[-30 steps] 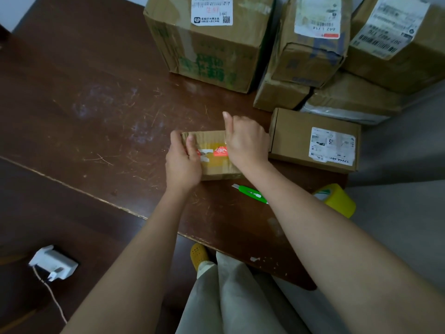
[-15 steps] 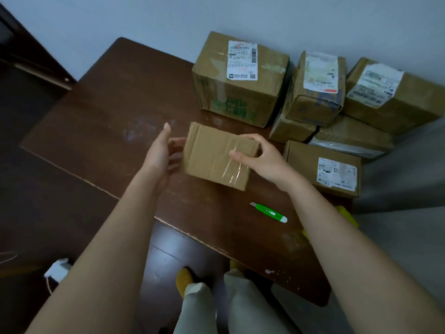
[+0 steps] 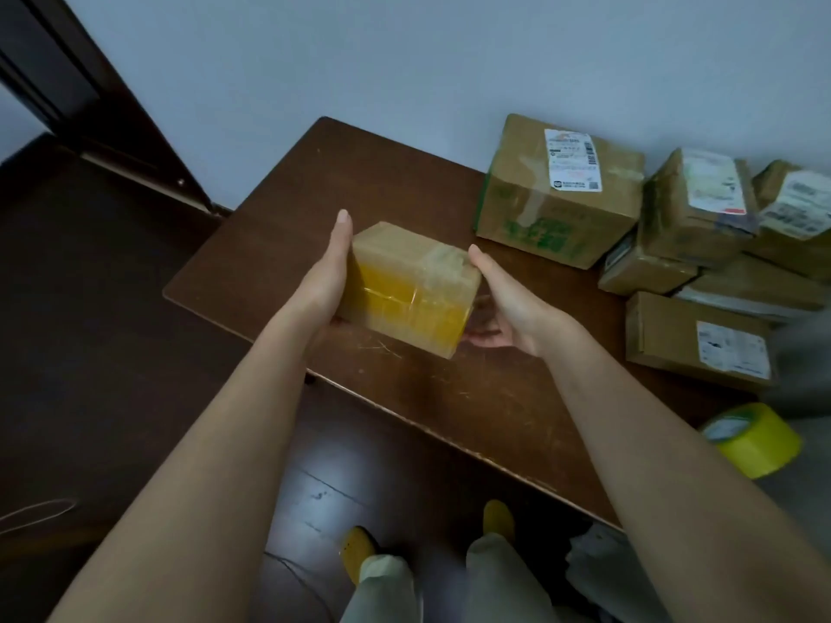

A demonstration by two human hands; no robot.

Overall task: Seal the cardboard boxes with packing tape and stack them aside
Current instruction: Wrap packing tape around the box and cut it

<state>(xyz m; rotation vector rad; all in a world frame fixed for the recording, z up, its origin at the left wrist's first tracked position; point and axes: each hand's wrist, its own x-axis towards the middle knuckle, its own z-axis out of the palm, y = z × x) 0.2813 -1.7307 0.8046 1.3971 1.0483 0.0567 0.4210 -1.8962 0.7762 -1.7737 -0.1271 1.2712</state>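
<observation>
I hold a small cardboard box (image 3: 404, 285) above the dark wooden table (image 3: 359, 173). Its near face is covered in yellow tape and clear tape crosses its top right corner. My left hand (image 3: 326, 276) presses flat against the box's left side with straight fingers. My right hand (image 3: 508, 303) supports the right side, thumb up along the edge and fingers reaching under the bottom. A roll of yellow packing tape (image 3: 755, 442) sits at the table's near right corner.
A large labelled box (image 3: 553, 204) stands at the back of the table by the wall. Several smaller boxes (image 3: 692, 204) are piled to its right, with a flat labelled box (image 3: 674, 335) in front. A cable lies on the floor to the left.
The small box was lifted off the table, turned so the yellow-taped face is toward me, and carried left. My view has swung up and left; the green knife is out of sight.
</observation>
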